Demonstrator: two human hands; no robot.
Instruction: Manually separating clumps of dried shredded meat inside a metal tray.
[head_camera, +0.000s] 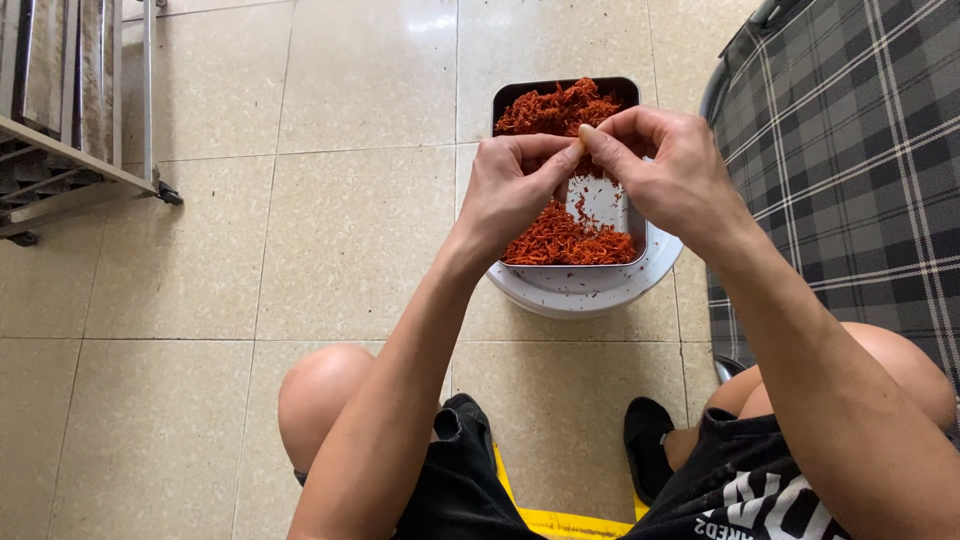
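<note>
Both hands meet just above a rectangular metal tray; the left hand is curled, its thumb and forefinger pinched together at the tips; the right hand bends in from the other side, its fingertips pressed against those of the left; whatever small piece they nip between them is too tiny to make out, though both are clearly closed in a pinch and not spread; the tray holds a heap of red-orange shreds, thick at its far end and at its near end, with a bare patch of shining metal in the middle, directly beneath the hands; the tray sits on top of a round white bucket, whose rim shows along the tray's near edge and at its right; the bucket stands on a pale tiled floor; to the right of the tray, close by, is a chair covered in grey checked cloth; well to the left of the tray stands a metal rack on the floor; nearer than the tray are the person's bare knees, dark shorts, one black shoe and a strip of yellow seat.
</note>
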